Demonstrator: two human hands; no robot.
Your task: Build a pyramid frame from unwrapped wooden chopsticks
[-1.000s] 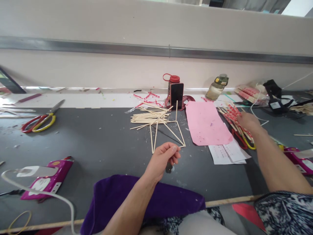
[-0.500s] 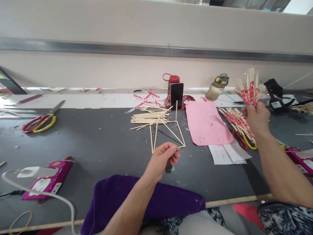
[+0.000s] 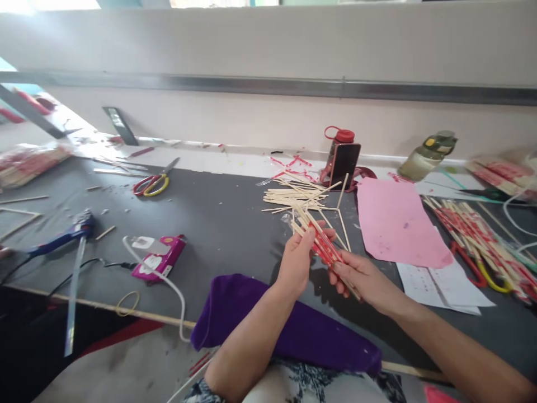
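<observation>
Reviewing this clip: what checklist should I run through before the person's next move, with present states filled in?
1. Left hand holding the red-wrapped sticks: ok.
2. Right hand steadying their lower end: ok.
3. Wrapping off the held sticks: not ok, red wrapping shows around them.
4. Bare stick pile neatly aligned: not ok, some sticks lie crosswise.
5. Left-side scissors clear of both hands: ok, lying well apart.
6. Joints of the stick frame sound: cannot tell, hands partly hide it.
</observation>
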